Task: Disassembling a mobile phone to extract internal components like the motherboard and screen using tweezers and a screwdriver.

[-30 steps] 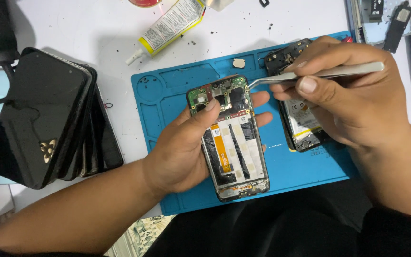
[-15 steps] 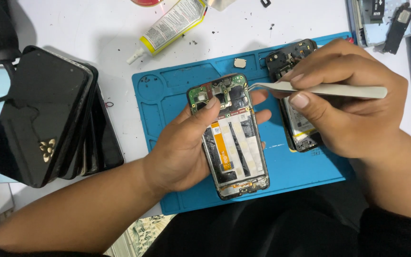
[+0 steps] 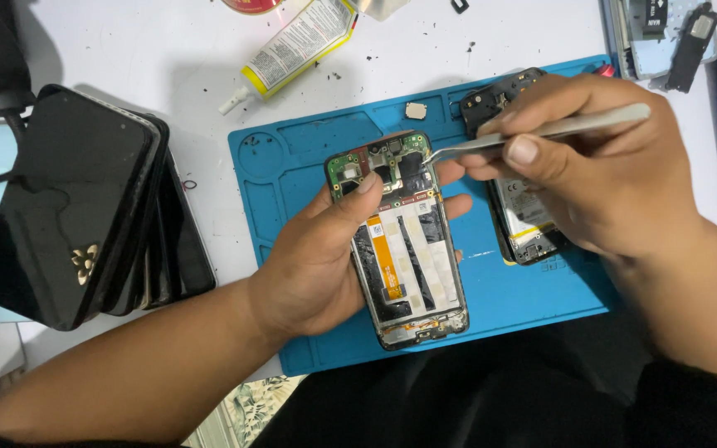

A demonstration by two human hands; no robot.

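Left hand [image 3: 317, 257] grips opened phone [image 3: 400, 241] over blue mat [image 3: 292, 158]; right hand [image 3: 591, 174] pinches tweezers [image 3: 533, 133], tips at phone's top.

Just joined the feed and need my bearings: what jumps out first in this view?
An opened phone, its circuit board and orange ribbon cable bare, sits mid-frame over the blue mat, gripped by the left hand. The right hand holds metal tweezers, tips at the phone's top right corner. A stack of black phone backs leans at far left.

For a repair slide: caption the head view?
Left hand steadies opened phone; right hand probes it with tweezers.
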